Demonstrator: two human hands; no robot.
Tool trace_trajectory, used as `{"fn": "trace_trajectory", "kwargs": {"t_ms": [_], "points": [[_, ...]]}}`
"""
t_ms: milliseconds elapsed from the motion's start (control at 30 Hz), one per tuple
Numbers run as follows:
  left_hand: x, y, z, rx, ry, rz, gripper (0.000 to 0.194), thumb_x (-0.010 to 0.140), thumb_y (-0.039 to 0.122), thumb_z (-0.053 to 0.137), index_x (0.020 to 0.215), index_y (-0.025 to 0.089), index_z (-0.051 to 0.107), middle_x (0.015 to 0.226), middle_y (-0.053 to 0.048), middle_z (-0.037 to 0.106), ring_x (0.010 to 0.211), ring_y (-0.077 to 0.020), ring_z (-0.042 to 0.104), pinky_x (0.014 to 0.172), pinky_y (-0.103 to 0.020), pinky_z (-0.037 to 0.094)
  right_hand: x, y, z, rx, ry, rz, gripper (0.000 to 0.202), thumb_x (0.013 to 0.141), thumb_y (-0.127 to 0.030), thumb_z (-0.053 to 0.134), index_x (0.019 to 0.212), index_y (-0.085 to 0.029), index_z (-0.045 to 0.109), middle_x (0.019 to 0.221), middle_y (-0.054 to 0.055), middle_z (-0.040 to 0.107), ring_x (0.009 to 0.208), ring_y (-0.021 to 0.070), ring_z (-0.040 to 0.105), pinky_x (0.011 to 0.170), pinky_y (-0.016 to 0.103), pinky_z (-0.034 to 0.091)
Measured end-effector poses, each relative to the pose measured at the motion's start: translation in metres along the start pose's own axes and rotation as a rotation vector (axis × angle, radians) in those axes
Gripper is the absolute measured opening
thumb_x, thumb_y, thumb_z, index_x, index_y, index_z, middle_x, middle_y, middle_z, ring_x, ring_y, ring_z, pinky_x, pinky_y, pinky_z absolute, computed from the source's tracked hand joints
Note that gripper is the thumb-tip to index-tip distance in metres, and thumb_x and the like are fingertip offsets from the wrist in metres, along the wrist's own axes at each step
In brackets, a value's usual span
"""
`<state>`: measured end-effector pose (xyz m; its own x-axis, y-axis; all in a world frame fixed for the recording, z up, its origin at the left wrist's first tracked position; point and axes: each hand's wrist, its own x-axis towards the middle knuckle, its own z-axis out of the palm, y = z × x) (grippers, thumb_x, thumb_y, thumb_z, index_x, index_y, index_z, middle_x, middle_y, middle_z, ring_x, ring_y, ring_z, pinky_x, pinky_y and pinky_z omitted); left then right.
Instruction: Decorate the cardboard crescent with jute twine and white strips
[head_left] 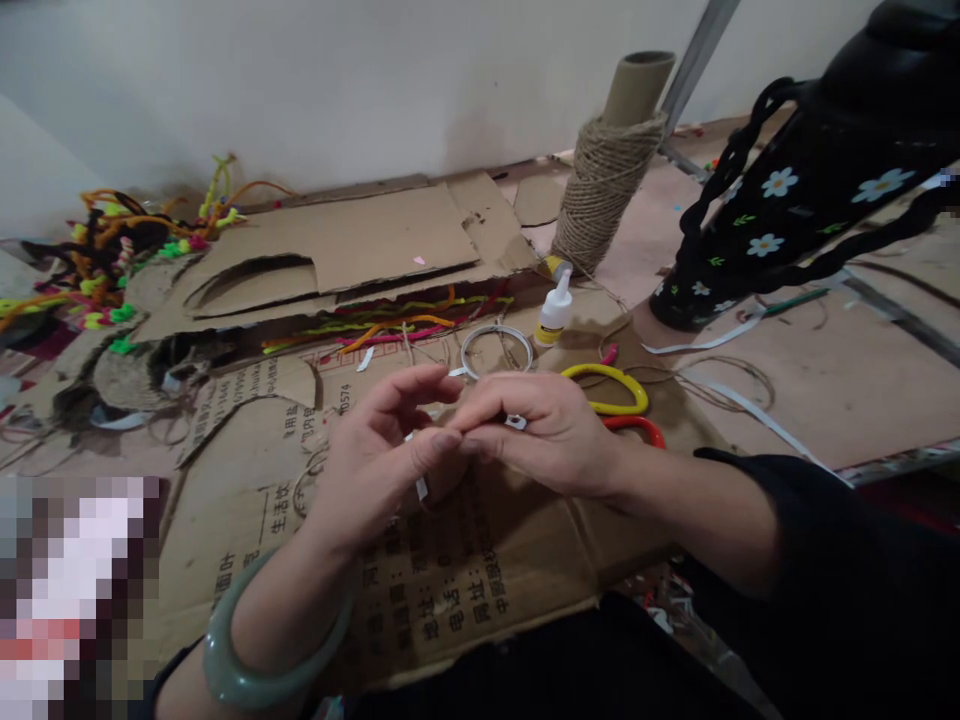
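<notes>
Head view: both hands [450, 440] pinch a white strip [421, 487] over cardboard [480, 570] by a white wall [337, 80]

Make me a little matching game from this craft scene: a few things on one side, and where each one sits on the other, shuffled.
Things:
1. twine spool
2. glue bottle
3. pipe cleaner pile
4. jade bangle

Places:
A. on the left wrist
B. far left, by the wall
C. lying just left of the floral bag
D. standing upright behind the glue, on a cardboard tube

Pairs: 1-D, 2-C, 3-B, 4-A

Both hands, left hand and right hand, meet over the cardboard, pinching a small white strip.
</notes>
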<state>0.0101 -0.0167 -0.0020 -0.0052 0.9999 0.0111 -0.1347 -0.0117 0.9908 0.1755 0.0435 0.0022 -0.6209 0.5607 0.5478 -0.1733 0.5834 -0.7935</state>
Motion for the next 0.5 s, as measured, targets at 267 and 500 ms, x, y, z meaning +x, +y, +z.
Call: {"fn": "trace_trajectory", "kwargs": {"t_ms": [267,500], "points": [[-0.0016,0.0031,0.0043,-0.137,-0.085,-0.075,0.038,0.065,0.030,0.077,0.101,0.027,0.067,0.102,-0.005,0.068,0.077,-0.0148,0.064,0.067,-0.024,0.053,-0.0001,-0.0034,-0.0019,-0.027,-0.055,-0.097,0.009,0.084,-0.012,0.055,0.081,-0.011,0.064,0.068,0.002,0.063,0.067,0.0078,0.059,0.067,0.019,0.048],[-0.0013,0.0016,0.0056,-0.147,-0.072,-0.084,0.037,0.065,0.029,0.077,0.101,0.027,0.067,0.101,-0.003,0.068,0.082,-0.0144,0.064,0.069,-0.023,0.054,-0.0027,-0.0061,-0.0015,-0.206,-0.046,-0.118,0.012,0.087,-0.015,0.050,0.083,-0.013,0.062,0.072,0.002,0.062,0.070,0.0085,0.058,0.067,0.019,0.047]]}}
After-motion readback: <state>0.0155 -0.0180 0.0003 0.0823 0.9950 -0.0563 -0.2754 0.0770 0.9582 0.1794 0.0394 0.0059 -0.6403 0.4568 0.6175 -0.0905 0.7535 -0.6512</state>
